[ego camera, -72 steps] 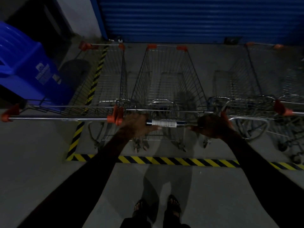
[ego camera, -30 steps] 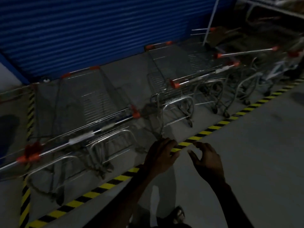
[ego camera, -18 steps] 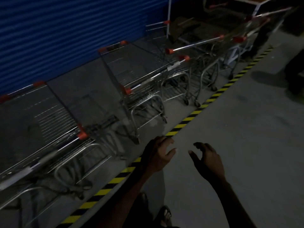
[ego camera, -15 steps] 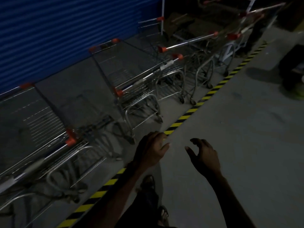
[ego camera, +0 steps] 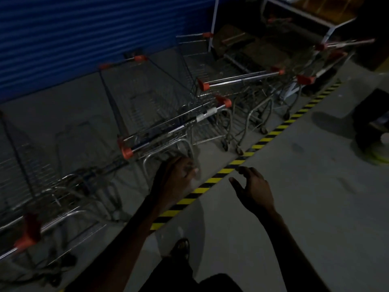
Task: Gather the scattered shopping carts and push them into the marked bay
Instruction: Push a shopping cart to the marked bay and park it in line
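Well, from the head view, the room is dim and the striped line (ego camera: pixel 212 180) on the floor is the thing to go by. Behind the striped line, toward the blue shutter (ego camera: pixel 94 39), a row of carts stands parked side by side. The nearest cart (ego camera: pixel 147 114) is made of silver wire, with a shiny handle bar and red caps at both ends. More carts (ego camera: pixel 242 85) stand farther along the line, and one handle (ego camera: pixel 27 234) shows at the near end. All the wheels I can see sit behind the line, so much of the job looks done. I cannot tell from here if any carts are left outside the bay.

The left hand (ego camera: pixel 179 180) hangs just over the striped line, close to the nearest cart's frame. Its fingers are loosely curled and hold nothing. The right hand (ego camera: pixel 252 190) is on the outer side of the line, fingers spread apart, also holding nothing.

On the outer side of the line, far off, someone's shoe (ego camera: pixel 376 152) shows.
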Demonstrator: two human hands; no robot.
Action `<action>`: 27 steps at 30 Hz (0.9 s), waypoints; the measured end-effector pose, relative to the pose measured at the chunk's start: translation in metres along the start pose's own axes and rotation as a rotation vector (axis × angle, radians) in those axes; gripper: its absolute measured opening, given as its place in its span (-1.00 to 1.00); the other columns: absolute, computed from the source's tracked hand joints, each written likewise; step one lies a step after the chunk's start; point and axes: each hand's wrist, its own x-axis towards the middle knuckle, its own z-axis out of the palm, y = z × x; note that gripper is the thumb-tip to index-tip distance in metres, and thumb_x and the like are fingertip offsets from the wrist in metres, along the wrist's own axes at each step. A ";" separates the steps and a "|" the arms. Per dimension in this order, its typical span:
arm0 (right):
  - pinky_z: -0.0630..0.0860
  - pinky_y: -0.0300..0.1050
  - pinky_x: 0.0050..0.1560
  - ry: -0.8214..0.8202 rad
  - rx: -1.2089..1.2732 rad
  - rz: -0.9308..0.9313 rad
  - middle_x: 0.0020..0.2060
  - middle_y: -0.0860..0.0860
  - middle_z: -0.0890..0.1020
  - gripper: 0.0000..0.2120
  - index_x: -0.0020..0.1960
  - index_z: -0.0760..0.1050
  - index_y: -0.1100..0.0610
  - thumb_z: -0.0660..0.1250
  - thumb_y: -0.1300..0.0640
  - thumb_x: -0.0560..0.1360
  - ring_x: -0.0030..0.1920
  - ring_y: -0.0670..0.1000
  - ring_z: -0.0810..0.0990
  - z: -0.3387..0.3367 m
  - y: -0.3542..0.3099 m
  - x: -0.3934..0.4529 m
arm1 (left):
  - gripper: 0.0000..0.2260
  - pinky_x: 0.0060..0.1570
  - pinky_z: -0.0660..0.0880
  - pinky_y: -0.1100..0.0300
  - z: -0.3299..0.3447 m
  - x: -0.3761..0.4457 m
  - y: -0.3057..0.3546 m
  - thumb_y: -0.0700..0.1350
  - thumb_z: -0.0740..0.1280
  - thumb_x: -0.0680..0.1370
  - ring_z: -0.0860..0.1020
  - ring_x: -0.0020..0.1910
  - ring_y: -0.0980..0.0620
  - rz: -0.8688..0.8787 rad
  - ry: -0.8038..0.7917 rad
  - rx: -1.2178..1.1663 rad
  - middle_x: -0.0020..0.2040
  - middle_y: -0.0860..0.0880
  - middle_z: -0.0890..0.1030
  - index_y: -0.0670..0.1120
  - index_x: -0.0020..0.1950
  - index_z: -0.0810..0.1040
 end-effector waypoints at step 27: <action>0.07 0.32 0.62 -0.284 -0.515 -0.824 0.21 0.06 0.72 -0.12 0.17 0.71 -0.08 0.00 -0.72 0.40 0.36 0.16 0.60 -0.030 -0.036 0.312 | -0.14 0.62 0.00 -0.20 -0.021 0.065 -0.026 0.72 -0.16 0.37 0.54 0.44 -0.03 -0.738 -0.113 0.690 0.31 0.11 0.68 0.34 0.36 0.59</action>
